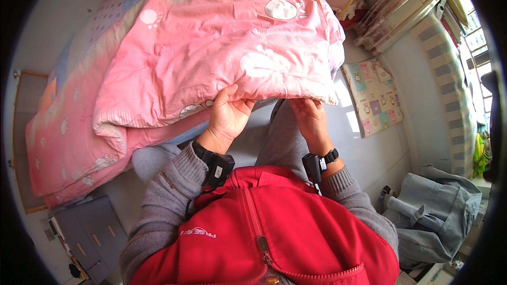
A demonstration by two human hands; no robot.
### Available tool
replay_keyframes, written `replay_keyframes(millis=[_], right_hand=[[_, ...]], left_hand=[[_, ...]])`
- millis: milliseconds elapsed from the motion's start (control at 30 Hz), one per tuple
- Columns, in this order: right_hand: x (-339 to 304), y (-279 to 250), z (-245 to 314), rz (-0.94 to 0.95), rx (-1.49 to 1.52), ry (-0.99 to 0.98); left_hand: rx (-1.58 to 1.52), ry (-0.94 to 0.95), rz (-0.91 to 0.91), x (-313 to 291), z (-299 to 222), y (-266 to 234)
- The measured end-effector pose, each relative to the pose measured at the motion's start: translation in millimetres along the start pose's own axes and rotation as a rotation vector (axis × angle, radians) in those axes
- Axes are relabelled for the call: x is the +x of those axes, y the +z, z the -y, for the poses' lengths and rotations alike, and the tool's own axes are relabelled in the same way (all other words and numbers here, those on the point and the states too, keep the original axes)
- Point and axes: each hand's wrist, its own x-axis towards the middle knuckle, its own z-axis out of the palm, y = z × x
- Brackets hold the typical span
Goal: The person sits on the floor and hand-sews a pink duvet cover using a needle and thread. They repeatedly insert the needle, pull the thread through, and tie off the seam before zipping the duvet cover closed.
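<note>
A thick pink quilt (195, 58) with white paw prints spreads over the bed in front of me, its near part folded over. My left hand (228, 115) pinches the quilt's near edge, thumb on top and the other fingers tucked beneath. Along the same edge, a little to the right, my right hand (310, 121) grips the cloth with its fingertips, partly hidden under the quilt. Both wrists carry black strapped devices.
A patterned mat (374, 97) leans or lies by the right wall. A grey-blue bag (435, 216) sits at the lower right, and a grey drawer cabinet (92, 237) at the lower left. Curtains (401, 8) hang near the window at the upper right.
</note>
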Motion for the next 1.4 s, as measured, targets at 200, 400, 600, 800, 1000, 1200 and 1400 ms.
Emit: replay_keyframes(millis=[200,400,600,800,1000,1200,1400], right_hand=[[25,36,-6,0.03,0.418,0.006],[10,-24,3,-0.035,-0.703,-0.177],[-81,-203,79,-0.506,-0.538,-0.264],[-181,-355,126,-1.215,-0.802,-0.337],[-152,-324,140,-1.231,-0.935,-0.274],[-76,-75,52,0.304,-1.246,-0.038],[16,36,-9,0.717,-1.503,-0.339]], left_hand=[[-0.018,-0.002,-0.015,1,1,0],[0.007,0.007,-0.003,-1,-3,4],[0.029,-0.019,0.032,2,-4,0],[0.012,0.02,0.096,5,-3,-2],[0.076,0.0,0.103,3,-5,-4],[0.264,-0.135,0.245,-15,-12,-9],[1.192,0.001,0.333,-43,-41,-7]])
